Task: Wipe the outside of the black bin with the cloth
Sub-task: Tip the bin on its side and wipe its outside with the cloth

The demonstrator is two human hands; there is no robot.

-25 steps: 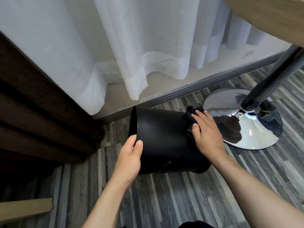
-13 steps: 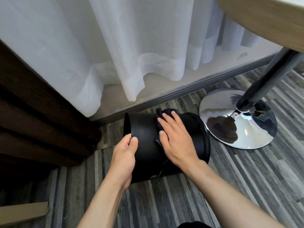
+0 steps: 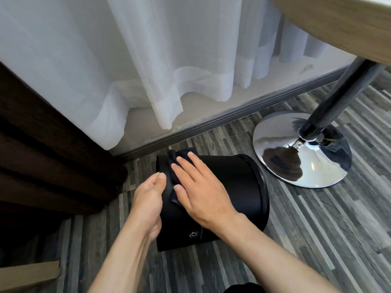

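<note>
I am mid-wipe: the bin (image 3: 228,187) lies on its side on the floor (image 3: 317,240), near the skirting and just left of the chrome base (image 3: 296,153), and my right hand (image 3: 203,187) lies flat on its upper wall, fingers (image 3: 184,166) straight and slightly spread, pressing the cloth (image 3: 175,166) down beside the bin's left end. My left hand (image 3: 148,199) cups that end, thumb pressed on the edge, to steady it. Next I judge I must drag the cloth back along the wall, then roll the bin to bring up an unwiped strip, holding firm so it doesn't slide. A second ago my right hand and cloth were at the opposite end, by the base; they have swept left across the wall.
</note>
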